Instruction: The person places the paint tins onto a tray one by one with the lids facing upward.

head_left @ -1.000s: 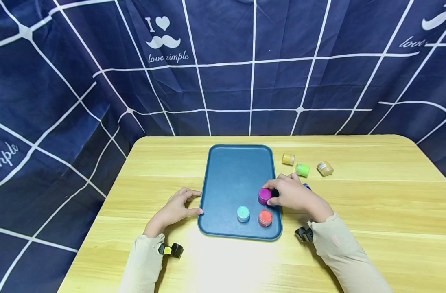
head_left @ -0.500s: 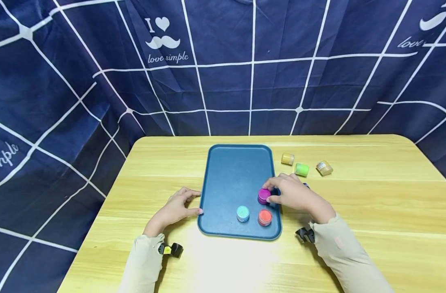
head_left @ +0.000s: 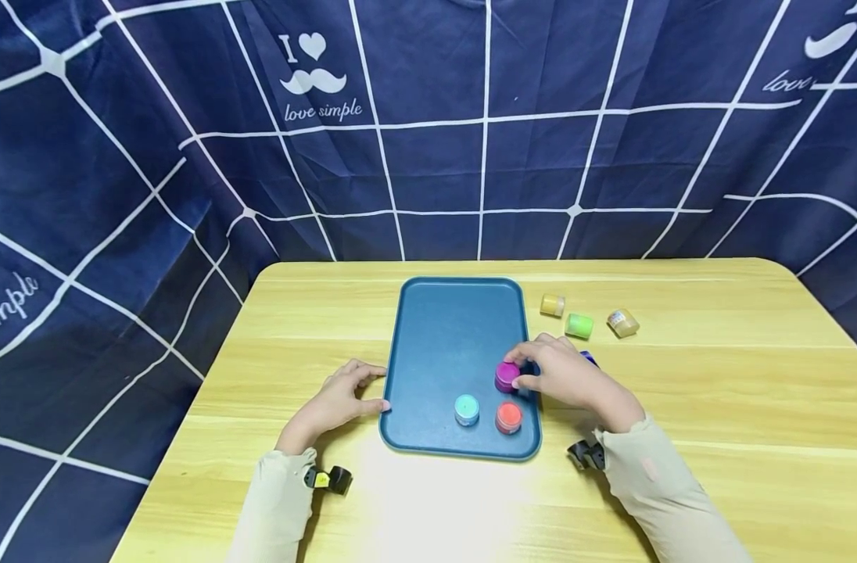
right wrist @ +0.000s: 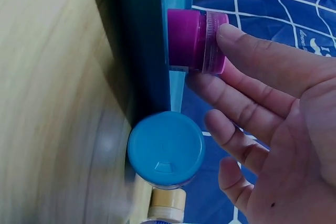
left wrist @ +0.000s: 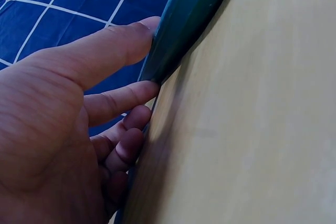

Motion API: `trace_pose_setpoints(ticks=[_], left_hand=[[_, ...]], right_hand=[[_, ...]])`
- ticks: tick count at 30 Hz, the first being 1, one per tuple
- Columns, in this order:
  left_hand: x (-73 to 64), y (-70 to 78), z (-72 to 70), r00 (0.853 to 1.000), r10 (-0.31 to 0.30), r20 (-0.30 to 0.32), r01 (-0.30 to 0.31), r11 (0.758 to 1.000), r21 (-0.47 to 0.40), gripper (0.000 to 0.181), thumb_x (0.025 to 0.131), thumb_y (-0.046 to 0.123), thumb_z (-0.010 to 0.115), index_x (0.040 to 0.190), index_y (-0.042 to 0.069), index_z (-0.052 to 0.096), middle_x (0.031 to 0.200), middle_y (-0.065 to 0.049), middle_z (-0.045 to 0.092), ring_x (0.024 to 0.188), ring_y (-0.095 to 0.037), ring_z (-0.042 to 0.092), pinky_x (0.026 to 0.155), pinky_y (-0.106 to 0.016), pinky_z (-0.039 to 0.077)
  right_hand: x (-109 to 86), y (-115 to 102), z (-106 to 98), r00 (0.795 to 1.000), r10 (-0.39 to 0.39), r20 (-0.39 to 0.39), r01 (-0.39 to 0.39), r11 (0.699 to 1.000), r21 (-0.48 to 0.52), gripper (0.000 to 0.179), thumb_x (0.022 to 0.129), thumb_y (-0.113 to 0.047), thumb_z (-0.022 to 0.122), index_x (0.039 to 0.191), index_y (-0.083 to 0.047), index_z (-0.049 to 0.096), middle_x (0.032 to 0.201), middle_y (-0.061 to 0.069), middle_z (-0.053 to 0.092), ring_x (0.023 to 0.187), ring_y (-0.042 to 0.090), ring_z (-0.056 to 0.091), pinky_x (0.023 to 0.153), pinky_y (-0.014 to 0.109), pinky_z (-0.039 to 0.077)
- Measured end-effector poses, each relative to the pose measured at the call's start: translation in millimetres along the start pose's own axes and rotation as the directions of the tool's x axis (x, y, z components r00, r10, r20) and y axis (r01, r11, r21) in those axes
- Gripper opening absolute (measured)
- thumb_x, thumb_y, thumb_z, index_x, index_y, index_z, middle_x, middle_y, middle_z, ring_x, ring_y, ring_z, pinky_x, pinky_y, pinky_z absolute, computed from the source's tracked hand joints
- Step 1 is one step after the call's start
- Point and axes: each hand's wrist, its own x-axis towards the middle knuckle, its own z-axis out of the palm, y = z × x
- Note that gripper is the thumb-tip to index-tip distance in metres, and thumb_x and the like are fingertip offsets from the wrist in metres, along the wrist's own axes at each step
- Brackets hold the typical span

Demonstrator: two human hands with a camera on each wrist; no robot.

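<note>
Head view looks forward and down — tray [head_left: 446,332] below centre. Close, tilted wrist views share it, an edge each, upper middle.

Right hand [head_left: 565,379]: wrist end slightly farther right of the tray [head_left: 442,336] than 1.0 s ago, and slightly nearer the wearer; most of this shift was in by 0.5 s ago. Right sleeve [head_left: 664,481] and its wrist camera [head_left: 586,454], right of the tray: displaced slightly the same way. Blue jar [head_left: 589,358], just right of the tray, partly behind the hand: a little more exposed than 0.5 s ago. All changes small.
</note>
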Motion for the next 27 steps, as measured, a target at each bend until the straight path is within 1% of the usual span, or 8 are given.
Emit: trace_pose_setpoints(ticks=[3,6,10,12,15,21,23,27], left_hand=[[0.0,0.2,-0.2,1.0,-0.012,-0.003,0.012,1.0,0.0,0.059,0.08,0.036,0.077,0.132,0.014,0.059,0.11,-0.003,0.055,0.104,-0.02,0.05,0.092,-0.042,0.039],[0.1,0.3,-0.7,1.0,-0.015,-0.005,0.015,1.0,0.009,0.058,0.08,0.036,0.077,0.131,0.015,0.059,0.109,-0.002,0.055,0.104,-0.02,0.05,0.092,-0.042,0.039],[0.4,0.8,-1.1,1.0,-0.001,-0.004,0.002,1.0,0.025,0.058,0.081,0.036,0.077,0.131,0.013,0.059,0.108,-0.002,0.055,0.1,-0.019,0.049,0.091,-0.041,0.037],[0.5,1.2,-1.3,1.0,0.003,-0.003,-0.002,0.999,0.032,0.059,0.081,0.036,0.077,0.131,0.012,0.059,0.107,-0.002,0.055,0.099,-0.018,0.049,0.09,-0.041,0.037],[0.4,1.9,-1.6,1.0,0.004,-0.002,-0.004,0.999,0.032,0.059,0.08,0.035,0.077,0.131,0.012,0.059,0.106,-0.002,0.055,0.099,-0.018,0.049,0.091,-0.041,0.036],[0.3,2.6,-1.0,1.0,0.0,0.001,0.0,1.0,0.029,0.059,0.08,0.035,0.077,0.131,0.012,0.059,0.106,-0.002,0.055,0.099,-0.018,0.049,0.09,-0.04,0.037],[0.2,2.6,-0.9,1.0,-0.001,0.0,0.001,1.0,0.031,0.059,0.08,0.035,0.077,0.131,0.012,0.059,0.106,-0.002,0.055,0.099,-0.018,0.049,0.089,-0.039,0.037],[-0.2,2.8,-0.6,1.0,0.0,0.003,0.0,1.0,0.022,0.059,0.081,0.035,0.077,0.131,0.012,0.059,0.106,-0.002,0.054,0.098,-0.018,0.049,0.088,-0.038,0.039]], right_hand=[[-0.1,-1,-2,1.0,-0.013,0.001,0.013,1.0,-0.011,0.031,0.086,-0.027,0.071,0.114,-0.013,0.068,0.1,0.0,0.068,0.096,0.019,0.054,0.084,0.04,0.036],[-0.9,0,-7,0.999,-0.048,-0.008,0.048,0.999,-0.001,0.036,0.087,-0.024,0.069,0.119,-0.008,0.066,0.104,0.003,0.068,0.098,0.023,0.056,0.085,0.042,0.037],[-4.1,4,-18,0.994,-0.102,-0.048,0.103,0.995,0.015,0.037,0.089,-0.02,0.068,0.122,-0.003,0.064,0.114,0.01,0.067,0.101,0.028,0.058,0.087,0.046,0.042],[-7.2,7,-25,0.992,-0.109,-0.07,0.111,0.994,0.021,0.036,0.089,-0.018,0.068,0.121,-0.002,0.064,0.118,0.013,0.067,0.102,0.03,0.06,0.088,0.048,0.044],[-13.6,12,-35,0.993,-0.088,-0.081,0.093,0.995,0.047,0.036,0.089,-0.017,0.068,0.121,-0.001,0.064,0.119,0.016,0.065,0.104,0.034,0.06,0.088,0.051,0.047],[-26.5,26,-50,0.998,-0.007,-0.069,0.013,0.997,0.083,0.039,0.09,-0.02,0.067,0.124,-0.002,0.062,0.125,0.021,0.06,0.113,0.04,0.055,0.094,0.057,0.043],[-30.5,32,-52,0.997,0.001,-0.081,0.005,0.997,0.076,0.038,0.09,-0.021,0.068,0.123,-0.002,0.062,0.124,0.02,0.061,0.112,0.039,0.055,0.095,0.056,0.041],[-38.3,43,-54,0.993,-0.021,-0.117,0.028,0.998,0.063,0.035,0.089,-0.017,0.069,0.118,0.0,0.064,0.118,0.017,0.065,0.105,0.035,0.058,0.09,0.051,0.043]])
